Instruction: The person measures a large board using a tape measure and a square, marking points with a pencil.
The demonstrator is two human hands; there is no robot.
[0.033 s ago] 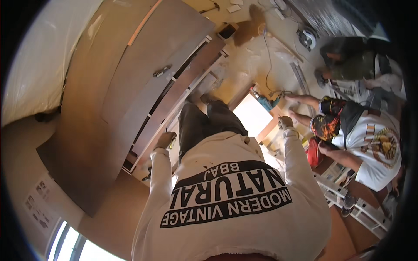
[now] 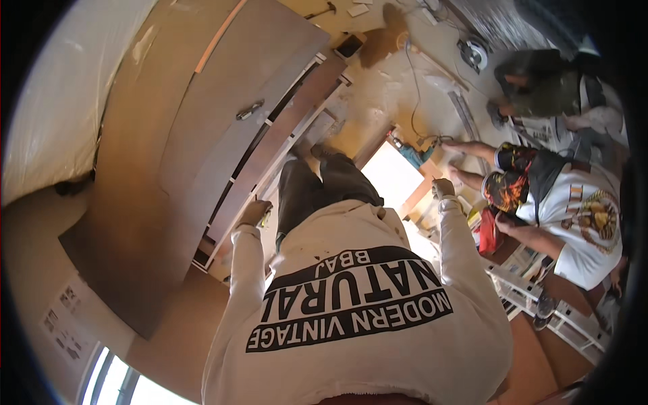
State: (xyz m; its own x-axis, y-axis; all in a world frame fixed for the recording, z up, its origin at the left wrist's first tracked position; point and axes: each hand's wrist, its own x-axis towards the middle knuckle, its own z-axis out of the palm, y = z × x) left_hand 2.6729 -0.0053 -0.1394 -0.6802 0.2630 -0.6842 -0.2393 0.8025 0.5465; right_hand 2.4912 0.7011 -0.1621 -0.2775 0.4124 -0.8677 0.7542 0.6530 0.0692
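My left hand (image 2: 255,213), beside my left leg, is closed around a small yellow object (image 2: 266,219) that I cannot make out clearly. A thin dark stick, too small to identify, pokes up from it. On the other side, my right hand (image 2: 443,189) is closed with a thin pencil-like item (image 2: 435,179) at its fingers. Just beyond it a teal cordless drill (image 2: 418,155) lies on the floor by a bright white panel (image 2: 390,174). Left of my legs are a long narrow wooden frame (image 2: 297,108) and grey-brown boards (image 2: 233,67) with a small metal tool (image 2: 250,111) on them.
A co-worker (image 2: 567,216) in a white shirt is close on my right, another person (image 2: 540,84) crouches farther back. Around them are a circular saw (image 2: 472,55), cords, a white stepladder (image 2: 513,283) and a red bag (image 2: 489,229). Plastic sheeting (image 2: 47,101) covers the left side.
The whole view has shifted very slightly. My left hand sits a little higher and further left in the picture; the co-worker's near hand also appears slightly higher.
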